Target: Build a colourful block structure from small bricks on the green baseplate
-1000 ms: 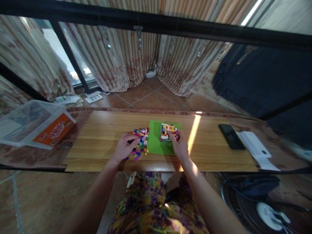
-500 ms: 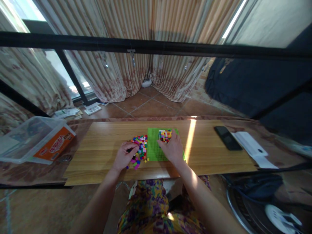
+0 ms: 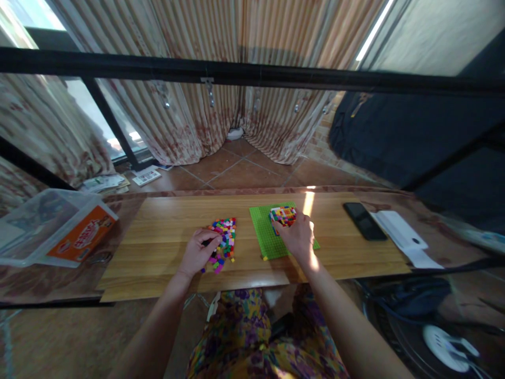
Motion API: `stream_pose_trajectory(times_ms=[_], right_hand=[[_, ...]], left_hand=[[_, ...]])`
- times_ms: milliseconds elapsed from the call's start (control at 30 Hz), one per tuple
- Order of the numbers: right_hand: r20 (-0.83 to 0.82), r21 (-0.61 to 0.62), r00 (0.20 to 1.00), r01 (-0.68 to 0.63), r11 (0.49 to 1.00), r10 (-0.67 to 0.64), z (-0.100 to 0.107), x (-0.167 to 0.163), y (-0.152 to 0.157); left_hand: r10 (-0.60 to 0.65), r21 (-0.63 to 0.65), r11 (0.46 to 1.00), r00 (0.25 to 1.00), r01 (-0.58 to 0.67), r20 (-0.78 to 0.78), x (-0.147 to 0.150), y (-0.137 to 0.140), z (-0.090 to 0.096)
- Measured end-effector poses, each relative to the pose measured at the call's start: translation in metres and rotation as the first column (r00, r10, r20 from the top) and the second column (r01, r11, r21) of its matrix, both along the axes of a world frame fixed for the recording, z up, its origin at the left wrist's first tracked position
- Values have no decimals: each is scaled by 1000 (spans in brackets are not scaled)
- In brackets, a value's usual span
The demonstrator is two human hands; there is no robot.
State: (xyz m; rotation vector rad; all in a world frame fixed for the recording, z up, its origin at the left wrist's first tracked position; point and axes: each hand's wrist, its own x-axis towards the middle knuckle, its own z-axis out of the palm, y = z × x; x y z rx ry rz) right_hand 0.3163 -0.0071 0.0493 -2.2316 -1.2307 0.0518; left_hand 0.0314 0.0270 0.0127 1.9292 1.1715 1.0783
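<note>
A green studded baseplate [image 3: 261, 227] lies slightly turned on the wooden board, bearing a small block of multicoloured toy bricks [image 3: 282, 212]. My right hand [image 3: 299, 237] is closed around that brick block, thumb on its near left side and fingers at its right. A heap of loose coloured bricks [image 3: 228, 241] lies to the left of the plate. My left hand [image 3: 198, 252] rests at the heap's left edge, thumb and forefinger pinched together. Whatever may be between those fingers is too small to make out. One yellow brick [image 3: 265, 258] sits at the plate's near left corner.
A clear plastic box [image 3: 51, 226] with an orange label stands left of the wooden board [image 3: 158, 247]. At the right lie a black phone [image 3: 365, 221] and a white box [image 3: 400, 231]. A dark metal bar [image 3: 252, 73] crosses beyond the board, before curtains.
The baseplate has slid right, away from the loose heap, and turned a little, with my right hand and the brick block moving along. My left hand stays by the heap.
</note>
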Motion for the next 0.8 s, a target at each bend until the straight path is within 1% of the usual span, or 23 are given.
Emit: stream_pose_trajectory(times_ms=[100, 233, 400, 533, 567, 700, 800], right_hand=[[-6, -88, 998, 63, 994, -64, 4, -8, 3], [-3, -134, 997, 74, 988, -75, 6, -13, 6], [15, -144, 998, 61, 988, -60, 10, -26, 9], [39, -155, 999, -27, 988, 33, 14, -37, 16], [46, -156, 998, -26, 987, 34, 14, -37, 19], [67, -151, 996, 74, 986, -64, 12, -28, 25], [103, -151, 995, 27, 988, -11, 8, -23, 23]], left_hand=[[9, 1, 1000, 1000, -9, -1, 0, 0, -1], [-2, 1, 1000, 1000, 2, 6, -1, 0, -2], [0, -2, 1000, 1000, 0, 18, 0, 0, -4], [9, -10, 1000, 1000, -9, 18, 1, 0, -3], [9, -11, 1000, 1000, -8, 21, 1, 0, -3], [11, -11, 1000, 1000, -11, 26, 1, -1, -3], [25, -14, 1000, 999, -25, 27, 1, -1, -3]])
